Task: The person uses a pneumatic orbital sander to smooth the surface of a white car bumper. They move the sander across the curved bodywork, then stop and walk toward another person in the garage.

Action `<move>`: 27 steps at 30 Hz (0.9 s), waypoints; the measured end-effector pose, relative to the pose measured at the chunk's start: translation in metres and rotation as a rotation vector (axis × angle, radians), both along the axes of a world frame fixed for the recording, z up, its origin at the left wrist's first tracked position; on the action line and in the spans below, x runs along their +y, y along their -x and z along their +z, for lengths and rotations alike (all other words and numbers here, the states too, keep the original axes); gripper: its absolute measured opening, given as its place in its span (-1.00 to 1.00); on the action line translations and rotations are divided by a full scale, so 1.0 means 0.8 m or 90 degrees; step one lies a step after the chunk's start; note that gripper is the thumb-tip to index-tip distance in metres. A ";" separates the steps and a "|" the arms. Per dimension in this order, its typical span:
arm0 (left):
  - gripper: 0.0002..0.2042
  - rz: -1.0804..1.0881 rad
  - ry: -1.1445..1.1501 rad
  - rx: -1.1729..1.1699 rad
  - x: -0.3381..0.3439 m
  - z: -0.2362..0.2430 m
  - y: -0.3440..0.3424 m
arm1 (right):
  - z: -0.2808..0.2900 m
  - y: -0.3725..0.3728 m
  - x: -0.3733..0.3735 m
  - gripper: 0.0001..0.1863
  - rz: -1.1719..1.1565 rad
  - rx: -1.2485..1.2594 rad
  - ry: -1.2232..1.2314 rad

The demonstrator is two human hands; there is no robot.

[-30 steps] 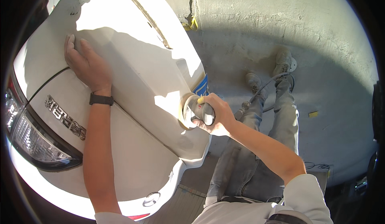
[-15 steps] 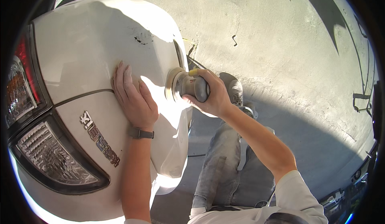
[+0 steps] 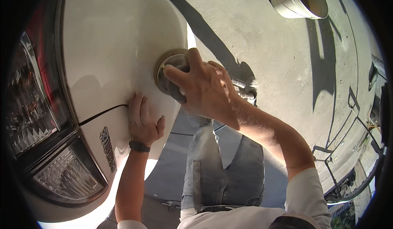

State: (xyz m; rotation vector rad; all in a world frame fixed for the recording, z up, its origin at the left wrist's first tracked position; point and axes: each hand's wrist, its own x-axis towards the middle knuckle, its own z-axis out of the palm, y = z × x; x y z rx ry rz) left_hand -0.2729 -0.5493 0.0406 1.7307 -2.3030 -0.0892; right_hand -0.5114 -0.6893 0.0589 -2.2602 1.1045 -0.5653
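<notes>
A white car's rear body panel (image 3: 110,53) fills the left of the view. My right hand (image 3: 206,79) is wrapped over the top of a round palm sander (image 3: 174,62). Its disc rests against the panel near the curved outer edge, and the hand hides much of the tool's body. Just below and left of it, my left hand (image 3: 143,118) lies on the bodywork with fingers stretched and thumb apart. It touches the car near the end of a dark panel seam (image 3: 102,114). A dark band circles that wrist.
Red and clear tail lights (image 3: 67,167) border the panel at left, beside a chrome emblem (image 3: 107,149). A white bucket (image 3: 284,1) stands on the concrete floor (image 3: 278,57) at upper right. Thin dark frames or cables (image 3: 327,153) lie along the right.
The view has shifted closer to the car, bringing the bucket in. My right hand now grips the sander from above instead of from its side. My left hand still lies on the panel.
</notes>
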 end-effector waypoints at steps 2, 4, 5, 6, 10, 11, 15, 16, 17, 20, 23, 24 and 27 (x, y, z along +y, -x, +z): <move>-0.29 0.023 0.006 -0.013 0.009 -0.001 -0.003 | 0.010 -0.008 0.029 -0.58 0.181 0.066 -0.014; -0.28 0.019 0.004 -0.017 0.011 -0.004 -0.004 | 0.012 -0.010 0.025 -0.72 0.188 0.026 0.012; -0.27 0.031 0.027 -0.022 0.012 -0.007 -0.003 | 0.009 -0.010 0.010 -0.78 0.239 0.063 0.014; -0.30 0.027 0.037 -0.039 0.013 -0.008 -0.003 | 0.005 -0.008 -0.015 -0.74 0.214 0.077 -0.013; -0.34 0.018 0.013 -0.015 0.009 -0.009 0.000 | -0.009 -0.002 -0.132 -0.37 0.052 -0.011 0.030; -0.39 0.032 0.040 -0.011 0.008 -0.008 0.001 | -0.008 -0.004 -0.138 -0.35 0.044 -0.002 0.053; -0.27 0.046 -0.028 0.015 0.007 -0.001 0.001 | 0.002 -0.013 -0.062 -0.52 0.180 0.033 -0.016; -0.23 0.052 -0.046 0.018 0.008 -0.001 0.001 | 0.003 -0.014 -0.027 -0.66 0.209 0.055 -0.039; -0.23 0.051 -0.045 0.013 0.010 0.000 0.000 | 0.002 -0.020 -0.012 -0.76 0.272 0.067 0.012; -0.19 0.053 -0.034 0.030 0.013 -0.003 -0.001 | -0.004 -0.018 -0.017 -0.79 0.266 -0.010 0.068; -0.26 0.035 -0.057 -0.018 0.016 -0.007 -0.004 | -0.006 -0.007 -0.099 -0.67 0.197 0.021 0.008; -0.26 0.028 -0.063 -0.024 0.016 -0.008 -0.004 | -0.004 -0.007 -0.118 -0.61 0.139 0.042 0.009; -0.26 0.020 -0.063 -0.030 0.017 -0.009 -0.006 | 0.008 -0.006 -0.122 -0.49 0.089 0.042 -0.041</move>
